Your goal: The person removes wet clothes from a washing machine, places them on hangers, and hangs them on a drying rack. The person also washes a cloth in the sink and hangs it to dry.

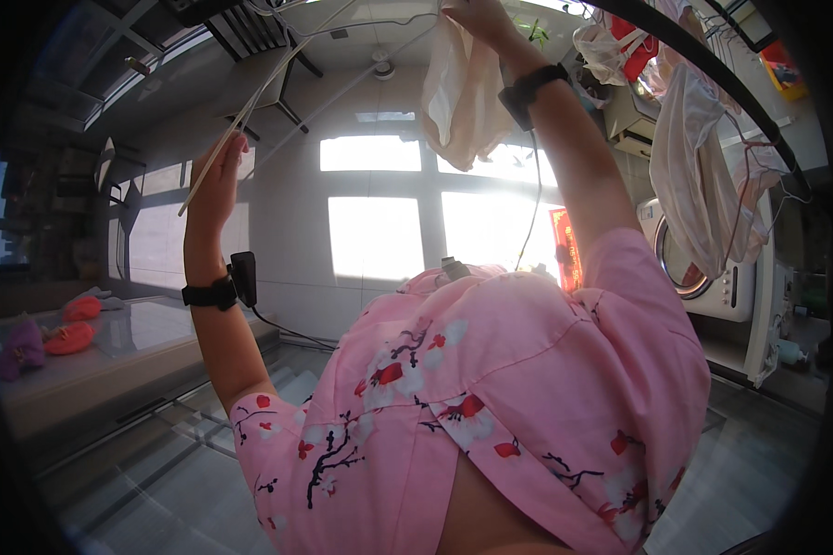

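My left hand (pixel 216 182), raised on the left, has its fingers around thin pale rods. They look like part of a wire clothes hanger (pixel 288 55), which stretches toward my right hand and is cut off at the top edge. My right hand (pixel 477 15), partly cropped at the top, grips a thin beige garment (pixel 464 104) that hangs below it. One end of the hanger wire meets the garment beside that hand. Black straps with small boxes and cables sit on both forearms.
At the right, a curved black rail (pixel 725 66) carries hangers and a pale garment (pixel 687 159). Behind it stands a white washing machine (pixel 701 277). A chair (pixel 257 83) is at the upper left. Orange-red cloth items (pixel 73 336) lie on a low ledge (pixel 153 333).
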Motion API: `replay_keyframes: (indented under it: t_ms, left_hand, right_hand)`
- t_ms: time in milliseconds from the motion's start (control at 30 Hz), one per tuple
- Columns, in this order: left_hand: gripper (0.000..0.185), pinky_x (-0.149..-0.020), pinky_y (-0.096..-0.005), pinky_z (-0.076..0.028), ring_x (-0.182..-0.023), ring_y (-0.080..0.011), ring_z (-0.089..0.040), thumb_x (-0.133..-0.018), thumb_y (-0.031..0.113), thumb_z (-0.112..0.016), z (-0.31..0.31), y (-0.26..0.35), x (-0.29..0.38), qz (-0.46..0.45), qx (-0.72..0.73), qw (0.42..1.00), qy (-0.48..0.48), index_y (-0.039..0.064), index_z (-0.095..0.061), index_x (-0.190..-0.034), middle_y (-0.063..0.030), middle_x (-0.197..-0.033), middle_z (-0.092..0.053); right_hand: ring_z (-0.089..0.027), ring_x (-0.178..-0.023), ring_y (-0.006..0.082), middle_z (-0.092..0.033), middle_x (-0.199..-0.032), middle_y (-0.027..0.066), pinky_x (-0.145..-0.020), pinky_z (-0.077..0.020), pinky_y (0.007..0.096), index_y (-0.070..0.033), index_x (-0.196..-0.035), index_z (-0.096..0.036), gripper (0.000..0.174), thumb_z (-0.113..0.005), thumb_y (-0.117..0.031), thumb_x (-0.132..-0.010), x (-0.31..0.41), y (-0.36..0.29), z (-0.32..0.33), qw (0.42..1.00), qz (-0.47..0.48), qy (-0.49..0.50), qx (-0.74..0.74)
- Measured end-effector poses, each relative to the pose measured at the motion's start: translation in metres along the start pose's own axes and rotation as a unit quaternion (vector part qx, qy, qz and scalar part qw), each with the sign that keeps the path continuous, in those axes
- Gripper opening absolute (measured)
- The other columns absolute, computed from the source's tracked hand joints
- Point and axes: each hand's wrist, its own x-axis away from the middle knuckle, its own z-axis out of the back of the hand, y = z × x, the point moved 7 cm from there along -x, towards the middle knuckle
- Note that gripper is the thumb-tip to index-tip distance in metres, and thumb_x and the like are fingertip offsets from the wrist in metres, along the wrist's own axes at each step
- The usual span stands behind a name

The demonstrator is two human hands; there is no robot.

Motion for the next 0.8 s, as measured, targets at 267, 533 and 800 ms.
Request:
replay_keyframes:
  t_ms: [267,533,800]
  left_hand:
    - [0.028,-0.063,-0.0325,-0.045,-0.066,-0.0209,-0.058,-0.101,0.027,-0.055,-0.002,0.004,0.0,0.006,-0.022,1.0,-0.009,0.0,-0.063,-0.097,-0.0122,-0.075,-0.062]
    - [0.032,-0.063,-0.0338,-0.046,-0.066,-0.0221,-0.062,-0.1,0.031,-0.057,-0.009,0.011,0.002,0.034,-0.066,0.997,-0.01,0.0,-0.065,-0.095,-0.0132,-0.076,-0.064]
    - [0.032,-0.058,-0.0289,-0.044,-0.059,-0.0144,-0.054,-0.102,0.031,-0.055,-0.024,0.039,0.017,-0.043,-0.006,0.997,0.065,0.001,-0.064,-0.095,-0.0067,-0.069,-0.058]
  right_hand:
    - [-0.058,-0.063,0.0164,-0.059,-0.064,0.0058,-0.059,-0.0469,0.036,0.0,-0.095,-0.064,0.036,-0.075,-0.026,-0.071,-0.011,0.007,-0.002,0.966,-0.217,-0.078,-0.113]
    - [-0.063,-0.08,0.03,-0.069,-0.09,0.0185,-0.072,-0.0505,0.0404,-0.001,-0.103,-0.066,0.039,-0.069,-0.03,-0.079,-0.028,-0.093,0.049,0.978,-0.162,-0.126,-0.033]
    - [-0.061,-0.078,0.0329,-0.063,-0.085,0.02,-0.069,-0.0466,0.0436,-0.001,-0.103,-0.057,0.026,-0.049,-0.025,-0.097,-0.006,-0.172,0.004,0.953,-0.205,-0.144,-0.168]
